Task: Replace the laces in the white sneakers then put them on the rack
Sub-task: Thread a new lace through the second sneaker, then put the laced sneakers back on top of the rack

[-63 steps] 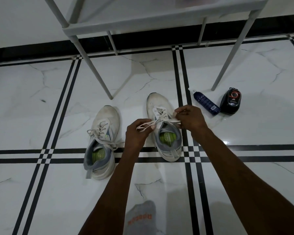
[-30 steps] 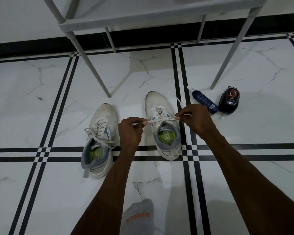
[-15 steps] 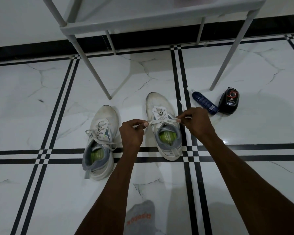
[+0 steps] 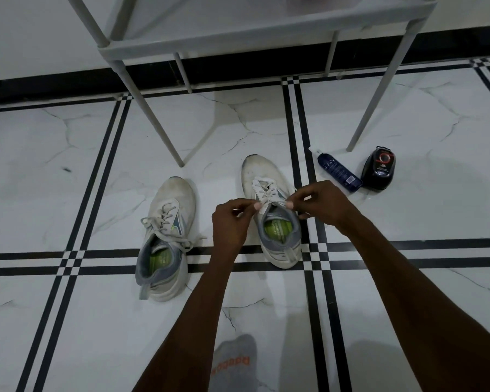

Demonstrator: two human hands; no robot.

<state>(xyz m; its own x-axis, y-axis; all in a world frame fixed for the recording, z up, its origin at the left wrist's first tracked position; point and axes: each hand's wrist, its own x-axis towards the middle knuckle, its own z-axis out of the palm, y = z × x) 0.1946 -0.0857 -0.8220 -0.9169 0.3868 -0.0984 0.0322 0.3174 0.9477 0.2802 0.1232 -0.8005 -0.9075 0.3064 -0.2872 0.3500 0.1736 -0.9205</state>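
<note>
Two white sneakers with grey collars and green insoles stand on the tiled floor, toes pointing away from me. The left sneaker [image 4: 166,239] has its lace tied in a loose bow. The right sneaker [image 4: 269,205] sits between my hands. My left hand [image 4: 232,222] pinches one end of its lace [image 4: 263,193] at the top eyelets, and my right hand [image 4: 320,205] pinches the other end, thumbs close together over the tongue. The grey rack [image 4: 255,32] stands just beyond the shoes.
A dark blue spray bottle [image 4: 338,173] lies right of the right sneaker, with a black shoe-polish applicator [image 4: 379,171] beside it. The rack's thin legs [image 4: 150,108] come down just behind the shoes. My grey-socked foot [image 4: 234,363] shows at the bottom edge.
My hands were pulling the lace ends apart sideways; now they have come back in close together over the right sneaker's tongue. The left sneaker has not moved.
</note>
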